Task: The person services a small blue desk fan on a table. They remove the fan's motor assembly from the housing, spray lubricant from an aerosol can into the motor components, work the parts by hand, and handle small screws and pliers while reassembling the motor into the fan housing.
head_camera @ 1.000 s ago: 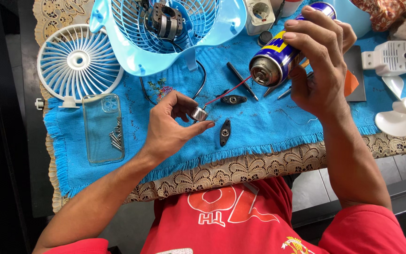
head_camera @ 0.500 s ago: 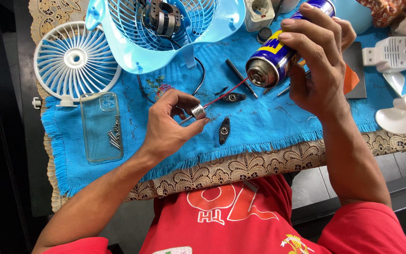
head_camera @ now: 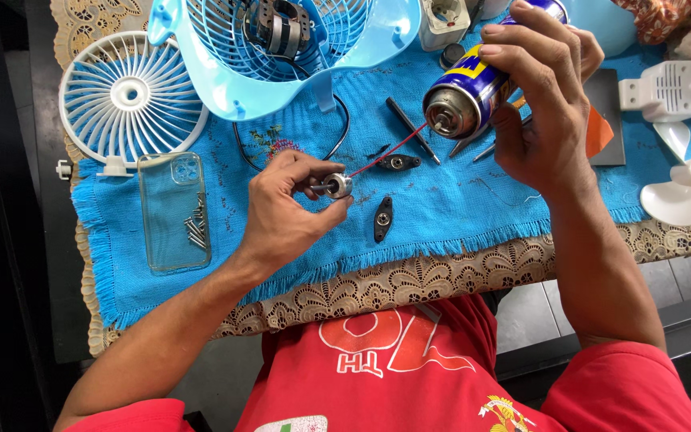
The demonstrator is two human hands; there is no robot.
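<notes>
Rotor [head_camera: 336, 186]: a small metal cylinder with a short shaft, pinched between thumb and fingertips of the left hand [head_camera: 285, 212], just above the blue cloth [head_camera: 457, 204] near the middle of the desk [head_camera: 409, 282]. The left hand is closed around it, shaft pointing toward 9 o'clock.

Spray can [head_camera: 473, 84]: blue and yellow, gripped whole in the right hand [head_camera: 541, 120], index finger on the cap. Its red straw [head_camera: 389, 152] runs from the nozzle toward 8 o'clock, the tip touching or nearly touching the rotor's end.

Step in hand, as judged: lubricating the rotor's bearing end. A next move would call for a steady straw tip on the shaft seat and a short press only, the left hand holding the part level.

Surroundings: two black brackets [head_camera: 383, 218] lie at 4 o'clock and 2 o'clock of the rotor, just beside it. A fan housing [head_camera: 201, 64] with motor sits at 12 o'clock; a white grille [head_camera: 129, 100] at 10 o'clock; a clear case [head_camera: 173, 210] holding screws at 9 o'clock. White fan blades [head_camera: 681, 192] lie well apart at 3 o'clock.
</notes>
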